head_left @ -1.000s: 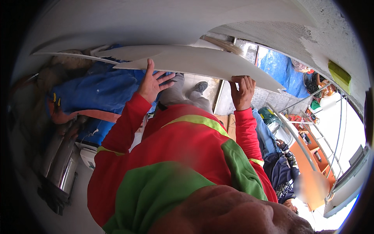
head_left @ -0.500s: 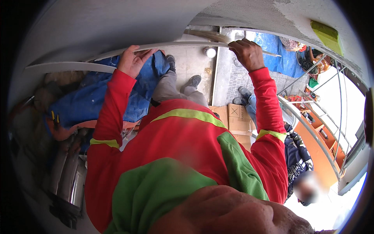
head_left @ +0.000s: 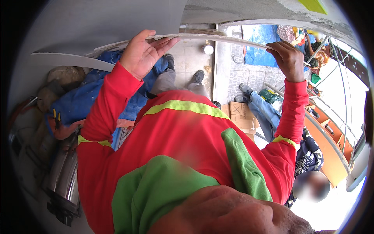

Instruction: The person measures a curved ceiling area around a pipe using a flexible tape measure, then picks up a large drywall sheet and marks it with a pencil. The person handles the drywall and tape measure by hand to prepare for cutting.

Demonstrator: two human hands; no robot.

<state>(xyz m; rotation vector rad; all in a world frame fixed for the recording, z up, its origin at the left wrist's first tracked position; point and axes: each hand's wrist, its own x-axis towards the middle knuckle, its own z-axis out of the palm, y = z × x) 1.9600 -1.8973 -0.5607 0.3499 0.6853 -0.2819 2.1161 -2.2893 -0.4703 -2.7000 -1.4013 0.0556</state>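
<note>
A long, thin, pale panel (head_left: 226, 38) runs across the top of the view, edge on and bowed by the lens. My left hand (head_left: 146, 54) rests against it, palm showing, thumb near the upper edge and fingers stretched out along it. Toward the panel's right end, my right hand (head_left: 288, 60) is closed around the edge, fingers bent over it. A wide smooth grey surface (head_left: 117, 23) lies beyond my left hand, and a second pale edge (head_left: 74, 60) shows to its left. What the panel's far face touches is hidden.
Blue tarp (head_left: 82, 103) covers things at left, beside a dark shiny case (head_left: 62, 175). Cardboard (head_left: 242, 117) and a white can (head_left: 207, 49) are on the floor. At right are metal rails (head_left: 331, 152), an orange compartmented box (head_left: 321, 142) and another person (head_left: 307, 156). A yellow-green block (head_left: 313, 6) is at the top.
My right hand has moved right and slightly down along the panel. My left hand has shifted right and up, its fingers more stretched. The view has shifted, bringing the yellow-green block to the top rim.
</note>
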